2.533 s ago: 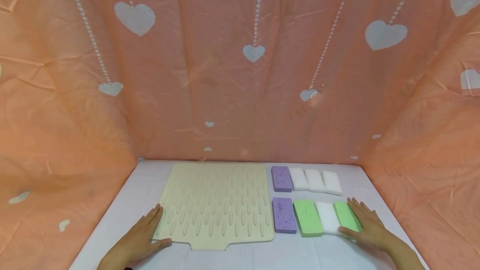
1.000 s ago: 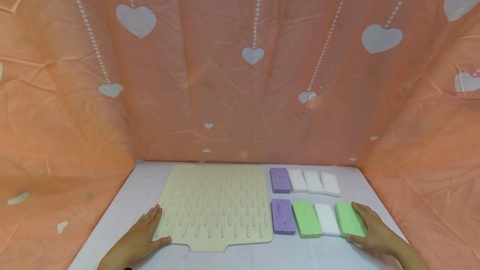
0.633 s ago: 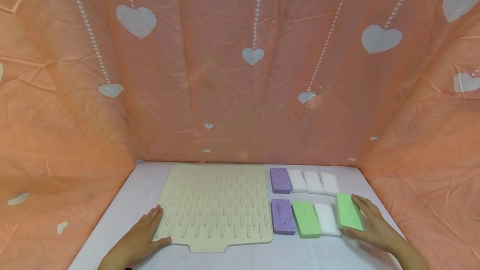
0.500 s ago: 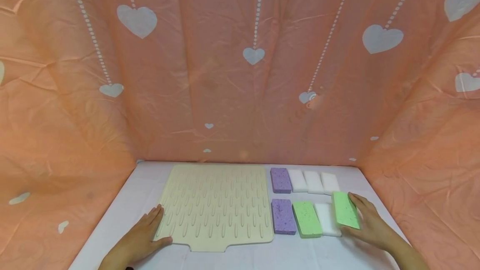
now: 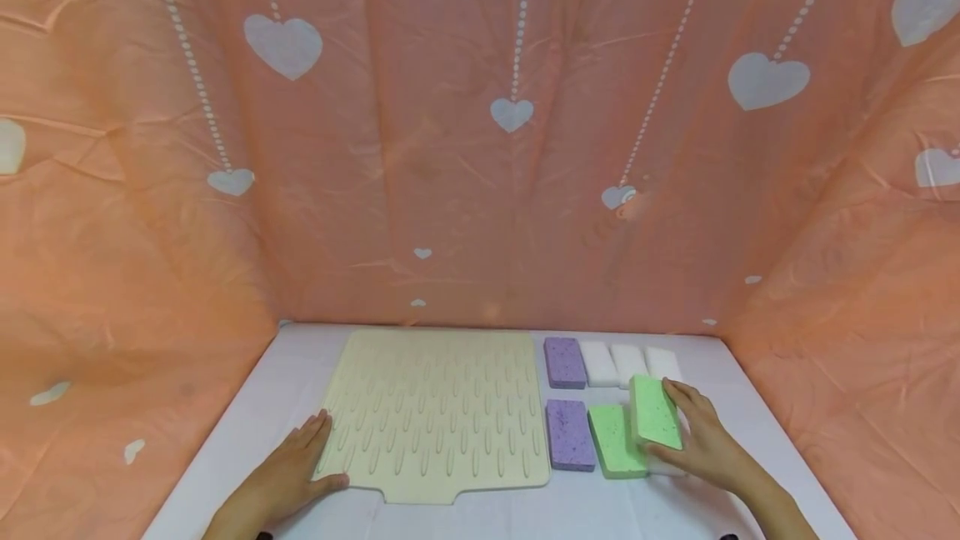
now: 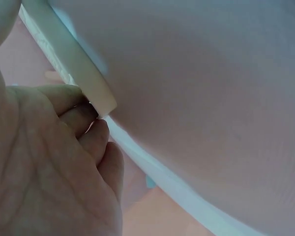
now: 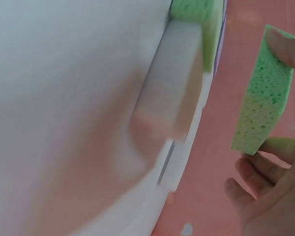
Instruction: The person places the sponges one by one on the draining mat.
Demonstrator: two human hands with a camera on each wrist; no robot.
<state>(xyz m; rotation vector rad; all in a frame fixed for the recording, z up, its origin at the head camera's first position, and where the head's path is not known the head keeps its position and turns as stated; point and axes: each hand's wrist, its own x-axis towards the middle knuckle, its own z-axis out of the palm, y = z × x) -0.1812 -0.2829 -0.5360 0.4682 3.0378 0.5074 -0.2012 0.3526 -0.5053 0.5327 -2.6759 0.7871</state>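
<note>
- Your right hand (image 5: 705, 444) is clamping a green sponge (image 5: 656, 411), thumb on one end, fingers on the other.
- That sponge is hanging above the desk (image 5: 506, 521), tilted, and is hiding most of a near-row white block (image 5: 666, 467); the right wrist view is showing a gap between the two.
- Your left hand (image 5: 288, 469) is touching the left edge of the cream board (image 5: 435, 415), fingers lying relaxed and close together, thumb standing apart by the near corner.
- The board is lying flat, its tab pointing toward you.
- Near row: a purple sponge (image 5: 570, 436) and a second green sponge (image 5: 615, 444) are lying beside that white block.
- Far row: another purple sponge (image 5: 564, 362) is lying left of three white pads (image 5: 597, 363).
</note>
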